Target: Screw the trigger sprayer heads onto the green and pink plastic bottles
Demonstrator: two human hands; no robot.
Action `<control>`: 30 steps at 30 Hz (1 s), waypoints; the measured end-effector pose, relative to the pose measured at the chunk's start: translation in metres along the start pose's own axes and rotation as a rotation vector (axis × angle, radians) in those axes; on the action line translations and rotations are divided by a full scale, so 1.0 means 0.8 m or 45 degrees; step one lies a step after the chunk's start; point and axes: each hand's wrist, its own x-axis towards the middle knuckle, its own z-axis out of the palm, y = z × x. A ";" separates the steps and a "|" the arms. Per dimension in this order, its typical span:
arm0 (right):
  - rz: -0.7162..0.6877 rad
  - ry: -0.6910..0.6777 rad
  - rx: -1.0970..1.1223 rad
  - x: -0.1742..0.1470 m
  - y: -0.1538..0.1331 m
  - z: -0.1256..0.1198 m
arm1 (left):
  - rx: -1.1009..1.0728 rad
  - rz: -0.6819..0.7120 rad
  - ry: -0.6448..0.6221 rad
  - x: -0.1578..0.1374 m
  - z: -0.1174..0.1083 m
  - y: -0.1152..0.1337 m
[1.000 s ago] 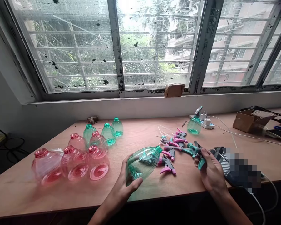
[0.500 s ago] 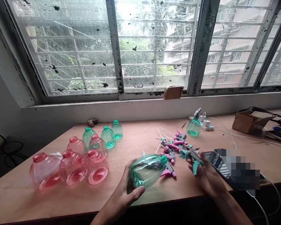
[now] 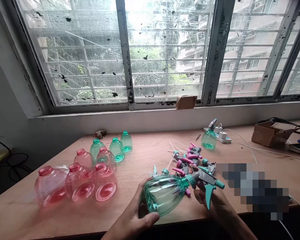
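Trigger sprayer (image 3: 202, 177), gripped in right hand (image 3: 213, 200), is now meeting green bottle (image 3: 163, 196) at its neck; left hand (image 3: 136, 216) is clasping the base, long axis pointing rightward near front edge of desk (image 3: 77, 218).

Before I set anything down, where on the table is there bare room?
The table is bare midway, between the standing green bottles and the piled spray heads; another bare strip lies in front of the red bottles, toward the near edge. Crowded: around the spray heads beyond the held bottle and right hand, and at left among the bottles.
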 end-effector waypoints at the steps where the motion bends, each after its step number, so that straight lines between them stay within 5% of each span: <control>1: 0.024 -0.009 -0.019 -0.001 0.002 0.008 | 0.001 -0.002 -0.011 0.000 0.001 0.000; 8: 0.223 0.032 -0.110 -0.011 0.003 0.030 | 0.030 0.018 -0.062 0.006 0.007 0.004; 15: 0.049 -0.030 -0.229 -0.004 0.005 0.017 | 0.044 -0.011 -0.048 0.016 0.014 0.000; 27: 0.141 -0.105 -0.292 -0.007 0.000 0.029 | 0.035 -0.026 0.122 0.018 0.008 -0.018; 30: 0.090 -0.010 -0.324 -0.005 0.007 0.025 | 0.039 0.010 0.111 0.021 0.008 -0.029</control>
